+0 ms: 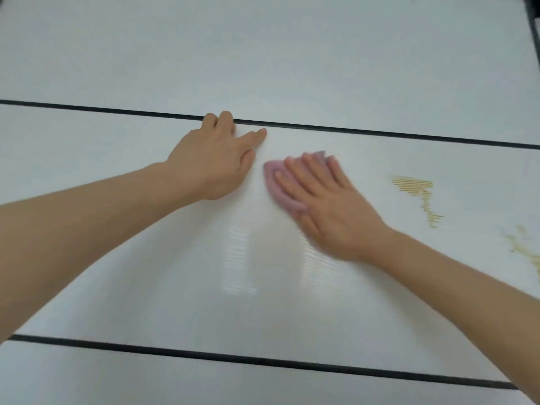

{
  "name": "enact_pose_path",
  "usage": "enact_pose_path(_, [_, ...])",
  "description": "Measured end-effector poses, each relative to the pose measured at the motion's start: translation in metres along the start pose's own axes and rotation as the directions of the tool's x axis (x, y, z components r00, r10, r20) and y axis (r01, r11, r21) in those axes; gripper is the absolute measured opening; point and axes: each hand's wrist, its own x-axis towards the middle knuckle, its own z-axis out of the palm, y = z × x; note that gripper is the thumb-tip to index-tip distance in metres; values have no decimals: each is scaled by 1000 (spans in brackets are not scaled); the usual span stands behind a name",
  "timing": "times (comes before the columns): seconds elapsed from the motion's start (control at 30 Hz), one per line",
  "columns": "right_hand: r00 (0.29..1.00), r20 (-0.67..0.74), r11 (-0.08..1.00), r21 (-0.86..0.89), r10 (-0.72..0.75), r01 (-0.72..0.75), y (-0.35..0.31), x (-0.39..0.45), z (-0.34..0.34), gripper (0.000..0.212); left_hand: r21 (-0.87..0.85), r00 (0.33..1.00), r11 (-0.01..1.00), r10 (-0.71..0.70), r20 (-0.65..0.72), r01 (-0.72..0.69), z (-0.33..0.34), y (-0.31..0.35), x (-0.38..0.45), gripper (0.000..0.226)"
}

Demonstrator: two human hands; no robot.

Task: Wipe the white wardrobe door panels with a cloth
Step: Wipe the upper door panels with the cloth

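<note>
— White wardrobe door panels point(263, 302) across the whole view, glossy, faintly grey-blue, with pale striped reflections below the hands. Split by thin black seams: upper seam point(380, 132) as landmark, lower seam point(263, 360) well below it.

— And the cloth?

— Pink cloth point(276, 182), small and folded, soft-edged, slightly blurred. Just below the upper seam, on the middle panel, flat against the surface. Mostly hidden; only its left edge and a strip past the fingertips showing.

— Held how?

— Pressed under the right hand point(330, 206), palm down, fingers point(314, 168) spread and extended over it. Not clenched, no pinch visible; pinned flat rather than grasped.

— Other hand?

— Left hand point(216, 162) on the same panel, touching the upper seam: fingertips curled at or into the black line, index finger stretched out just under it toward the cloth. Nothing in it. Close to the cloth but apart from it.

— Anything else on the panel?

— Gold marking point(415, 191) below the upper seam, well to the right of the cloth: fine horizontal strokes trailing down into a thin ragged line. A second, fainter gold patch point(526, 252) lower still, at the right edge. Whether decoration or stain, cannot tell.
</note>
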Motion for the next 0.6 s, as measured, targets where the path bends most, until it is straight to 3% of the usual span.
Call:
enact_pose_path(0.07, [911, -19, 909, 72, 412, -409, 48, 15, -6, 70, 8, 1000, 1000, 2, -10, -2, -1, -1, 0, 51])
enact_pose_path(0.1, [861, -11, 855, 118, 509, -505, 47, 16, -8, 71, 14, 1000, 1000, 2, -7, -1, -1, 0, 0, 51])
enact_pose_path(0.13, [857, -42, 853, 128, 514, -506, 30, 13, -5, 70, 13, 1000, 1000, -5, 1, 5, -1, 1, 0, 51])
enact_pose_path(0.17, [904, -75, 904, 118, 420, -410, 2, 2, 2, 66, 13, 1000, 1000, -12, 8, 12, -1, 3, 1, 51])
enact_pose_path(0.23, [998, -68, 989, 148, 7, 3, -74, -40, 10, 58, 16, 1000, 1000, -14, 15, 13, -2, 4, 3, 51])
enact_pose_path(0.3, [926, -18, 904, 210, -377, 372, -123, -85, 5, 53, 15, 999, 1000, -17, 44, 16, -4, 1, 4, 50])
enact_pose_path(0.37, [870, 12, 852, 214, -492, 478, -107, -95, 4, 51, 40, 997, 999, -9, 74, 6, -6, 0, 7, 50])
enact_pose_path(0.4, [885, 21, 873, 182, -464, 453, -85, -89, 5, 53, 54, 997, 999, -6, 83, 1, -7, 1, 8, 50])
enact_pose_path(0.43, [927, 14, 919, 142, -375, 369, -61, -78, 6, 55, 58, 996, 998, -2, 89, -4, -7, 2, 9, 50])
enact_pose_path(0.5, [1000, -21, 997, 76, -13, 15, 0, -47, 4, 58, 53, 997, 999, -2, 81, -3, -7, 4, 9, 49])
enact_pose_path(0.53, [978, -36, 977, 66, 207, -205, 31, -34, 2, 61, 56, 998, 998, 0, 61, -3, -6, 5, 9, 48])
enact_pose_path(0.6, [851, -16, 846, 123, 524, -519, 60, -16, -7, 65, 74, 999, 997, 5, 33, -7, -2, 6, 8, 49])
